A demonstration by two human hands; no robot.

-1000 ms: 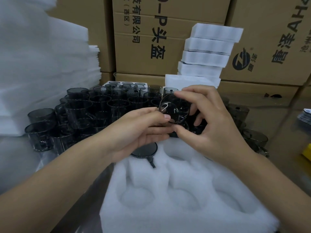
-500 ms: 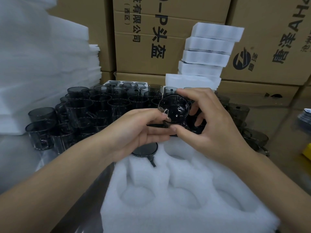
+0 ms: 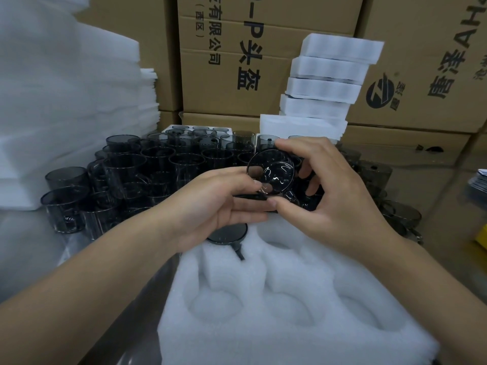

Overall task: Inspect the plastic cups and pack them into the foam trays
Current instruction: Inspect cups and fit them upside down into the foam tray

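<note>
Both hands (image 3: 266, 204) hold cup (image 3: 271, 172) sideways, mouth facing camera.

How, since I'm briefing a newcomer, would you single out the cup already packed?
Find the white foam tray nearest the camera. In its far-left pocket, under the left hand, sits a dark cup; the pockets seen beside it hold nothing.

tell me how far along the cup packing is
Done: one packed cup sits in the far-left pocket of the near foam tray; the tray stack behind looks finished. In hand: the left hand and right hand hold a dark cup, tilted toward the camera. Left: the tray's other visible pockets are empty, and many loose cups wait behind.
</note>
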